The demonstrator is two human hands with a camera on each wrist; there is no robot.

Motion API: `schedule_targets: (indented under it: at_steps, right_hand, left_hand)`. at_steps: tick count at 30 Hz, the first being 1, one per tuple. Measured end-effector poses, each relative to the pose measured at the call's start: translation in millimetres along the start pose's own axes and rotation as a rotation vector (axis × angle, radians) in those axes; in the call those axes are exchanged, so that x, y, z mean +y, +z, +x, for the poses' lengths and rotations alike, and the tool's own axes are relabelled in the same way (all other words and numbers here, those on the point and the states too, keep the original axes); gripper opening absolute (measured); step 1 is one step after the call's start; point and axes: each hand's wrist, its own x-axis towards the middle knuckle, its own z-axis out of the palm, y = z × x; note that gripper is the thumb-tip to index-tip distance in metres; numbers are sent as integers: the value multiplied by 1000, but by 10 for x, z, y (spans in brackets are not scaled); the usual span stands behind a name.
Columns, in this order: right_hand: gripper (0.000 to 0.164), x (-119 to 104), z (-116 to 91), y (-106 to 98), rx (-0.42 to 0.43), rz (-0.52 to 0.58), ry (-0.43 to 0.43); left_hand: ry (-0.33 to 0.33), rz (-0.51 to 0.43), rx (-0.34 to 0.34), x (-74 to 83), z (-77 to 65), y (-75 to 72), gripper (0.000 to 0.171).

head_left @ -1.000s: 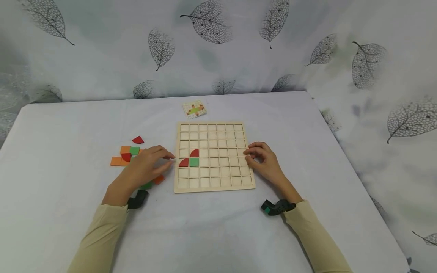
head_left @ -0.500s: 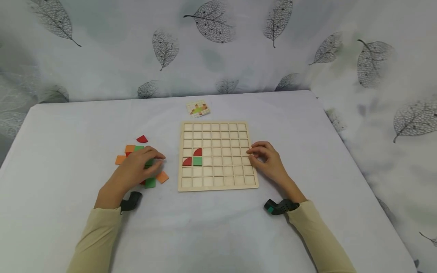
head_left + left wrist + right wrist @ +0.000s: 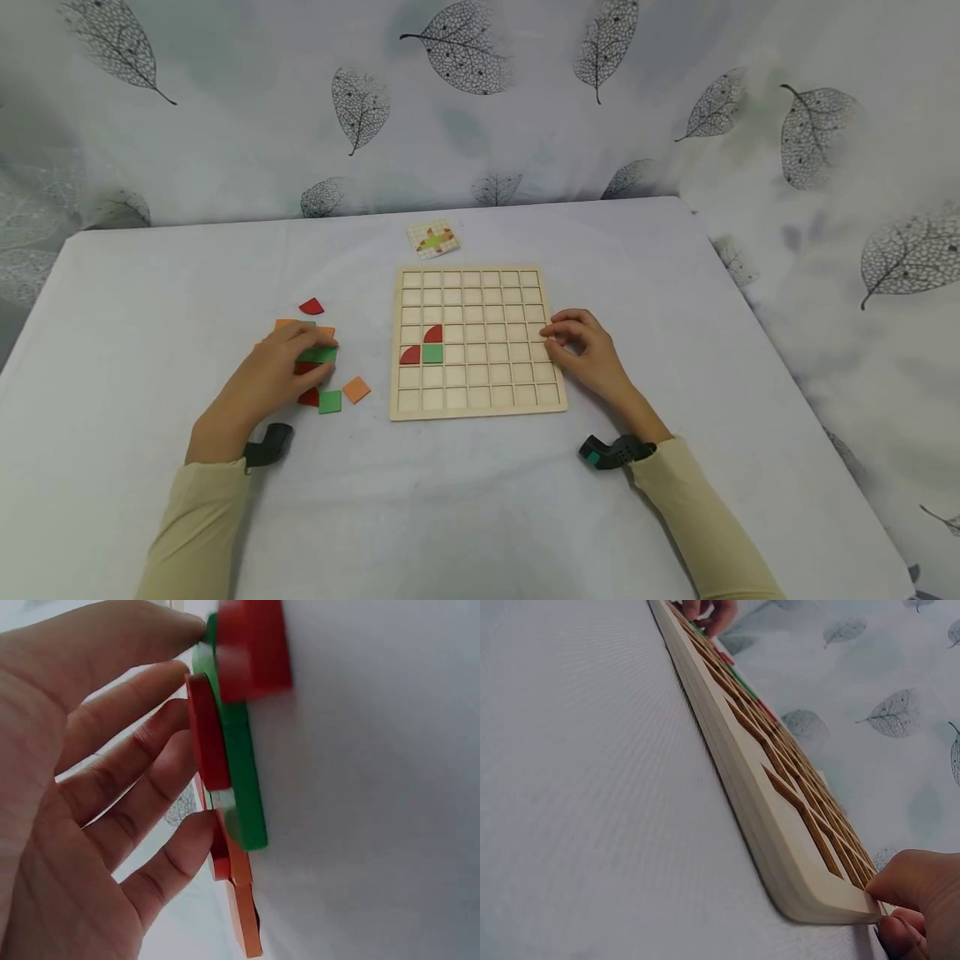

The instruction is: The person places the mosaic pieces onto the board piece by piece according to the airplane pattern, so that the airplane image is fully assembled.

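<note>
My left hand (image 3: 262, 371) is over a pile of flat coloured pieces, with orange, green (image 3: 322, 355) and red ones showing around its fingers. In the left wrist view the hand's fingers (image 3: 120, 787) are spread loosely, their tips near or touching a red piece (image 3: 206, 735) and a green piece (image 3: 247, 795); none looks gripped. My right hand (image 3: 588, 354) holds the right edge of a wooden grid board (image 3: 487, 375), thumb on top and fingers at its side. On the board's left lie two red quarter-circles (image 3: 409, 356) and a green square (image 3: 432, 353).
A small pattern card (image 3: 433, 239) lies behind the board. One red rounded wedge (image 3: 311, 307) sits beyond the pile, while a green square (image 3: 330, 402) and an orange square (image 3: 356, 389) lie at its near side. White cloth (image 3: 480, 500) covers the table.
My left hand has drawn back leftward from the board's left edge to the pile, uncovering the near green and orange squares. The right hand stays at the board's edge.
</note>
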Motion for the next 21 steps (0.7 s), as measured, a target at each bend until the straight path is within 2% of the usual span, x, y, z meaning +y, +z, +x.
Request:
schedule_targets:
  at_steps: [7, 12, 21]
  right_hand:
    - [16, -16, -4, -8, -3, -4, 20]
    - [16, -15, -4, -13, -6, -4, 21]
    - [16, -20, -1, -16, -14, 10, 17]
  left_hand:
    - [17, 2, 3, -31, -8, -30, 34]
    - [29, 2, 5, -39, -11, -35, 33]
    - [-9, -5, -33, -49, -7, -27, 25]
